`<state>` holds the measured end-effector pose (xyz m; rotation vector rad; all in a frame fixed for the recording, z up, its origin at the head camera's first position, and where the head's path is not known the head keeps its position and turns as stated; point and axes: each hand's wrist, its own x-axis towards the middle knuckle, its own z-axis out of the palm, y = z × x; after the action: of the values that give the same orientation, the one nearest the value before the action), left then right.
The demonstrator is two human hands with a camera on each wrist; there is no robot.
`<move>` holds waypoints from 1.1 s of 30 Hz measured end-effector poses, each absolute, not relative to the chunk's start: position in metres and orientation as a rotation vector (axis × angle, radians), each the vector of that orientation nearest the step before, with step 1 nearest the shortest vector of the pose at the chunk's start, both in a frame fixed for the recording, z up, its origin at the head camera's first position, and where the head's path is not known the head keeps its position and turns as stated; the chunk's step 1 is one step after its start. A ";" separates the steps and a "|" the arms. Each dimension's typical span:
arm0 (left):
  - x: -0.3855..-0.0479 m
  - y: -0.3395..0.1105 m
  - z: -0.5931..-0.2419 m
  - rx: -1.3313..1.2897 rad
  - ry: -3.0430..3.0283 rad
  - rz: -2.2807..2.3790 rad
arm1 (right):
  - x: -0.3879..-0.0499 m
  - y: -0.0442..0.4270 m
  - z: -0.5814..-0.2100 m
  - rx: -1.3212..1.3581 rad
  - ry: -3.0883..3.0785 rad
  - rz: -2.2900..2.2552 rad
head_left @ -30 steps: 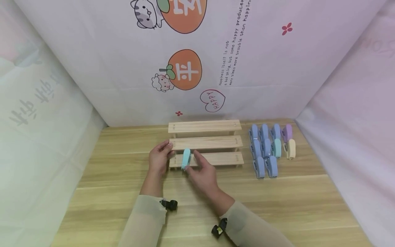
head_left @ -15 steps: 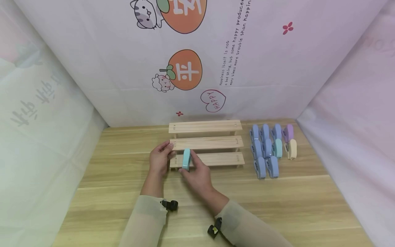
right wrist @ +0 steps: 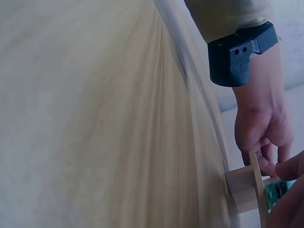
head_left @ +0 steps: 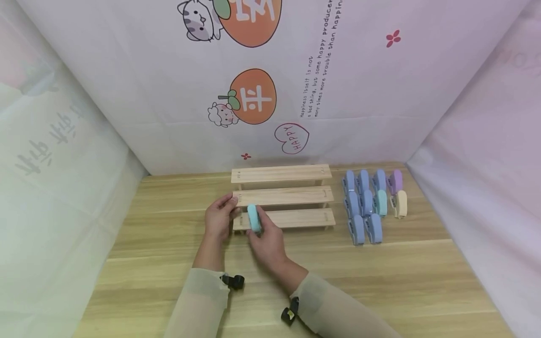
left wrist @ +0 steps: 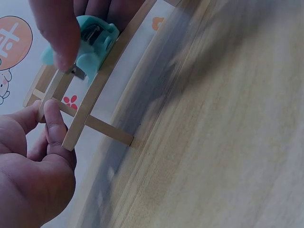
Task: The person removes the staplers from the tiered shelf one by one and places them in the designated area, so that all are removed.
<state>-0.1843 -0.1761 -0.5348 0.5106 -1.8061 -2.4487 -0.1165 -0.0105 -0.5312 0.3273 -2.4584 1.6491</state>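
A three-step wooden display rack (head_left: pixel 287 196) stands on the table near the back wall. My left hand (head_left: pixel 217 219) pinches the left end of its middle step between thumb and fingers, plain in the left wrist view. My right hand (head_left: pixel 269 245) holds a turquoise mini stapler (head_left: pixel 253 218) at the left part of the lowest step (head_left: pixel 302 218). From the left wrist, the turquoise stapler (left wrist: pixel 99 53) shows its metal parts against the step; whether its base rests fully there is hidden by the fingers. In the right wrist view only a sliver of turquoise stapler (right wrist: pixel 272 194) shows.
Right of the rack, several mini staplers stand in rows: blue ones (head_left: pixel 356 230), a teal one (head_left: pixel 381 203), a purple one (head_left: pixel 395 182) and a cream one (head_left: pixel 400 204). A printed white cloth (head_left: pixel 190 94) hangs behind the wooden table (head_left: pixel 169 225), with cloth at both sides.
My right hand has shifted slightly left and closer round the turquoise stapler, whose top now leans left instead of right. My left hand keeps its hold on the rack.
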 end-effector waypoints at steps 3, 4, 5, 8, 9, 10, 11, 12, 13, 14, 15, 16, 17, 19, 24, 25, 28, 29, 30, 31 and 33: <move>-0.184 -0.175 -0.535 0.514 -1.817 -2.443 | -0.115 -0.010 -0.530 0.342 -2.459 1.655; -0.184 -0.175 -0.535 0.513 -1.824 -2.440 | -0.115 -0.010 -0.530 0.346 -2.459 1.660; -0.184 -0.175 -0.535 0.512 -1.827 -2.439 | -0.114 -0.009 -0.530 0.349 -2.462 1.662; -0.184 -0.175 -0.535 0.503 -1.833 -2.438 | -0.114 -0.008 -0.529 0.350 -2.474 1.659; -0.184 -0.174 -0.535 0.498 -1.835 -2.438 | -0.114 -0.008 -0.529 0.350 -2.478 1.653; -0.184 -0.174 -0.534 0.493 -1.833 -2.438 | -0.114 -0.007 -0.529 0.349 -2.480 1.652; -0.183 -0.174 -0.534 0.490 -1.829 -2.440 | -0.114 -0.007 -0.529 0.350 -2.481 1.653; -0.183 -0.174 -0.533 0.486 -1.826 -2.439 | -0.114 -0.006 -0.529 0.352 -2.482 1.656; -0.183 -0.173 -0.533 0.483 -1.822 -2.439 | -0.113 -0.006 -0.530 0.351 -2.483 1.659; -0.183 -0.173 -0.533 0.482 -1.817 -2.439 | -0.113 -0.005 -0.530 0.353 -2.483 1.662; -0.183 -0.173 -0.532 0.483 -1.816 -2.438 | -0.113 -0.005 -0.530 0.355 -2.481 1.666; -0.183 -0.174 -0.532 0.485 -1.812 -2.440 | -0.113 -0.004 -0.530 0.355 -2.480 1.670; -0.183 -0.174 -0.532 0.487 -1.812 -2.440 | -0.113 -0.004 -0.530 0.351 -2.479 1.668; -0.184 -0.174 -0.532 0.493 -1.811 -2.442 | -0.113 -0.002 -0.530 0.339 -2.475 1.663; -0.184 -0.175 -0.533 0.486 -1.810 -2.443 | -0.112 0.004 -0.528 0.303 -2.461 1.659; -0.184 -0.175 -0.534 0.485 -1.807 -2.442 | -0.112 0.005 -0.528 0.302 -2.458 1.661; -0.184 -0.175 -0.534 0.489 -1.797 -2.439 | -0.112 0.008 -0.526 0.289 -2.451 1.655; -0.183 -0.175 -0.534 0.490 -1.794 -2.440 | -0.112 0.010 -0.525 0.279 -2.452 1.656; -0.184 -0.175 -0.534 0.493 -1.795 -2.440 | -0.112 0.011 -0.525 0.269 -2.452 1.658; -0.184 -0.175 -0.534 0.494 -1.797 -2.441 | -0.112 0.012 -0.524 0.261 -2.455 1.658; -0.183 -0.175 -0.533 0.495 -1.799 -2.447 | -0.112 0.015 -0.523 0.250 -2.455 1.660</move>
<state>-0.1833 -0.1748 -0.5332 0.4953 -1.7993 -2.4467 -0.1119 0.0152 -0.5235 0.2495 -2.4546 1.6604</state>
